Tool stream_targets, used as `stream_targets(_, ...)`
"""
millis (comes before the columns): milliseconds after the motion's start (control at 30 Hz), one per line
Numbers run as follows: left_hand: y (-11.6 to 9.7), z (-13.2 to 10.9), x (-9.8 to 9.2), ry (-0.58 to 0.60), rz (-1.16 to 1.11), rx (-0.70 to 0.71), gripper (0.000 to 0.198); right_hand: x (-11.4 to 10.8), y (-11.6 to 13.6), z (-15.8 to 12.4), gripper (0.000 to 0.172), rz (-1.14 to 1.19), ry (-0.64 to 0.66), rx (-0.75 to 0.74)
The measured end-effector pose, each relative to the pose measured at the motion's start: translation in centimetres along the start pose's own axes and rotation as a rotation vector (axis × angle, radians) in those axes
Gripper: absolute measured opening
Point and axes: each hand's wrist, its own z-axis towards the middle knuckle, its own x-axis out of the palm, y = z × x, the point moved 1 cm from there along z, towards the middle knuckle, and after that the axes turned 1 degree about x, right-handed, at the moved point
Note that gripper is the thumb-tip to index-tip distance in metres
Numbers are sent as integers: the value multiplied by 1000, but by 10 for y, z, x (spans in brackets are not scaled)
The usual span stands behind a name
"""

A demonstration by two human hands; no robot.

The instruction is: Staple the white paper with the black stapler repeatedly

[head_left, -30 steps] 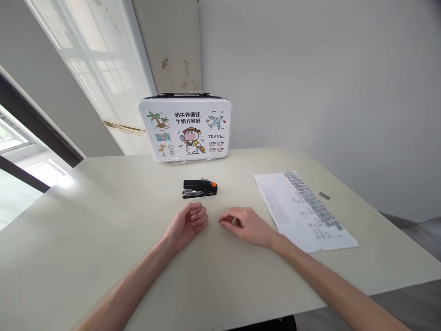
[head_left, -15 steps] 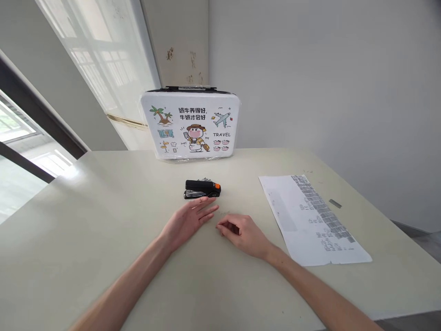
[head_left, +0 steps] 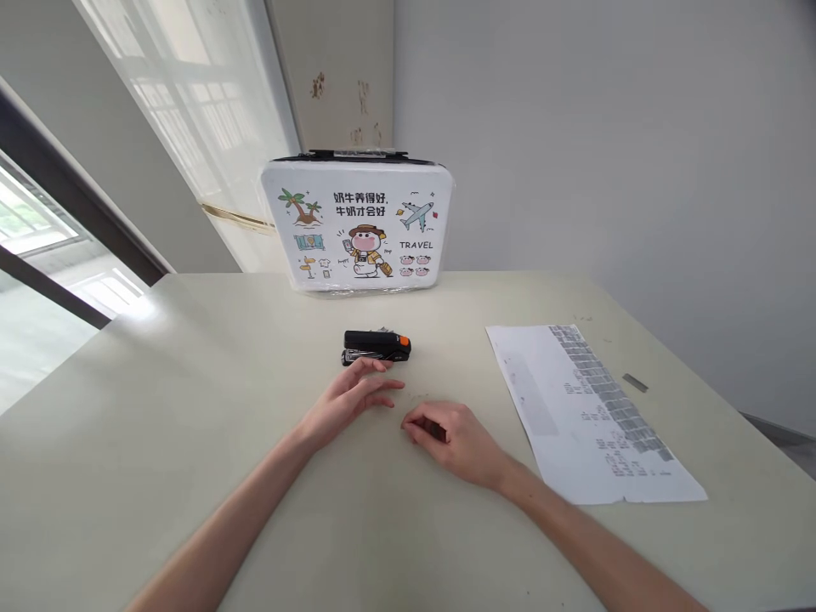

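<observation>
A black stapler (head_left: 376,345) with an orange patch at its right end lies on the table. Just in front of it is my left hand (head_left: 348,395), fingers spread and curved, holding nothing; its fingertips overlap the stapler's lower edge, and I cannot tell whether they touch. My right hand (head_left: 456,442) rests on the table to the right, thumb and forefinger pinched together. Whatever sits in that pinch is too small to make out. Tiny loose bits (head_left: 419,396) lie between the hands and the stapler. Small grey metallic pieces (head_left: 383,330) show behind the stapler.
A white printed sheet (head_left: 541,442) with grey rectangular pieces along its right side lies right of my right hand. Beyond it is a small grey strip (head_left: 635,382). At the back of the table (head_left: 159,408) stands a white cartoon-printed case (head_left: 312,276) in clear plastic.
My left hand has turned, its palm now facing more downward and its fingers more curled. The right hand keeps its pinch. The view has shifted slightly.
</observation>
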Motion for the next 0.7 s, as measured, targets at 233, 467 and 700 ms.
stream_targets(233, 0, 5, -7, -24, 15, 7, 27, 0, -4, 2, 13, 14, 12, 30)
stream_targets(467, 1, 2, -4, -83, 66, 42, 24, 1, 0, 2, 14, -10, 18, 66)
stream_targets(700, 1, -6, -3, -18, 328, 48, 16, 1, -2, 1, 14, -21, 18, 42)
